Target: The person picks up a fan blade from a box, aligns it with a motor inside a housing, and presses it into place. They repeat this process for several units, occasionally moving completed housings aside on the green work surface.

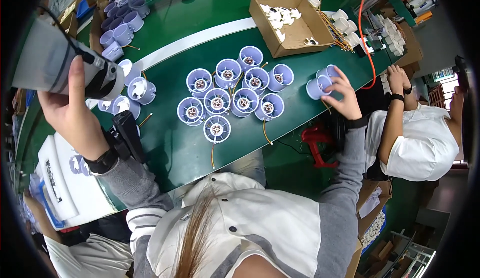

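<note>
Item: my left hand (77,118). Raised, wrist bent back, thumb pointing up along the front of a large grey tub (47,60). The other fingers are hidden behind or beneath it, so I cannot tell whether they are clamped on it. Black band at the wrist; the forearm, in a grey sleeve, slopes up and outward.

Item: my right hand (346,97). Arm stretched well out to my right, palm turned inward, fingers spread and bent, thumb set apart below them.

Item: two lilac cups (314,89), side by side just left of my right fingertips. The fingers meet the near sides of the cups; whether they grip cannot be told. Black band at this wrist too.

Item: ten lilac cups with metal hubs (217,103), in a close group between my two hands, openings upward, some trailing thin wires.

Item: several lilac cups with white fans (141,91), just right of my left fingers.

Item: one cardboard box (262,30), beyond my right fingers and to their left, holding white fan pieces (284,15).

Item: one red hose (368,53), hanging just past my right fingertips.

Item: one green bench (162,148), beneath the cups.
</note>
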A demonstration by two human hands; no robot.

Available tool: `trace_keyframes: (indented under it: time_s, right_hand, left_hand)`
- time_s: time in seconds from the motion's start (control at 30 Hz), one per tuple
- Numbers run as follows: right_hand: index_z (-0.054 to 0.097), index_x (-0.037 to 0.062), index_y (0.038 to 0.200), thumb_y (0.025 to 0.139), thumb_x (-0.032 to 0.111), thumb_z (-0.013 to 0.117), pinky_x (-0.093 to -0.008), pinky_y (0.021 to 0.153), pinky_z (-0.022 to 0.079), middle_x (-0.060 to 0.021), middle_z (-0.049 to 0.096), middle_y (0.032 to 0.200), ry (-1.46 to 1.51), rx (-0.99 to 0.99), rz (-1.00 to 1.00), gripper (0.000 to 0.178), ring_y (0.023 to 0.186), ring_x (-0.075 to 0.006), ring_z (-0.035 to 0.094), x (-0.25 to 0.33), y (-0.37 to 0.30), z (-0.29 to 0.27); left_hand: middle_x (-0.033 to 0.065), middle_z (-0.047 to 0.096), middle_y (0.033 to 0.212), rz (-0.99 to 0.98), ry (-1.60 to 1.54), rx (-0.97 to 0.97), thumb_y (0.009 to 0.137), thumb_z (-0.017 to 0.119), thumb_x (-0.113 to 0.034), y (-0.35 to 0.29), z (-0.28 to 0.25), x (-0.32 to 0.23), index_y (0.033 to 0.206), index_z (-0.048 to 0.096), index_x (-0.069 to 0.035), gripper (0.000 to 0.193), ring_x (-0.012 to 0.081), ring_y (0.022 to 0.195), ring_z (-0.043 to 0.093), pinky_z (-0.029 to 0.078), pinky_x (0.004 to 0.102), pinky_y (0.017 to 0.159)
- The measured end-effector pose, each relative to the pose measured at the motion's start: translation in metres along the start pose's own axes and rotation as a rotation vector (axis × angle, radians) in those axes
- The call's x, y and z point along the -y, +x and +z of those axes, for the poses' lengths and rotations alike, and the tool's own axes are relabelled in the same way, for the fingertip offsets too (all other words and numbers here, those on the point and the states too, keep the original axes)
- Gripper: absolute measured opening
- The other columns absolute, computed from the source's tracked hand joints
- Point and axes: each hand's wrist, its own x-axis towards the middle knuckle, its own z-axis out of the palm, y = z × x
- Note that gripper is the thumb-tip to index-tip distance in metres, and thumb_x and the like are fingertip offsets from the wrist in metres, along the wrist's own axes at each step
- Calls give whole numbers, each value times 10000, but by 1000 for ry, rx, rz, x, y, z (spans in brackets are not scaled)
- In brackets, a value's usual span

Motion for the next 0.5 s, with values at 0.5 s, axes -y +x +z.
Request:
trace_keyframes:
  time_s: [0.5]
  right_hand:
    - [559,76,1035,621,152,803,-490,1047,298,-193,433,1353,371,79,-218,486,1277,-395,385,96,16,74]
  left_hand:
    - [95,613,1022,1,-24,-85,690,823,-215,12,-36,-2,1112,521,29,574,163,903,596,472,278,815]
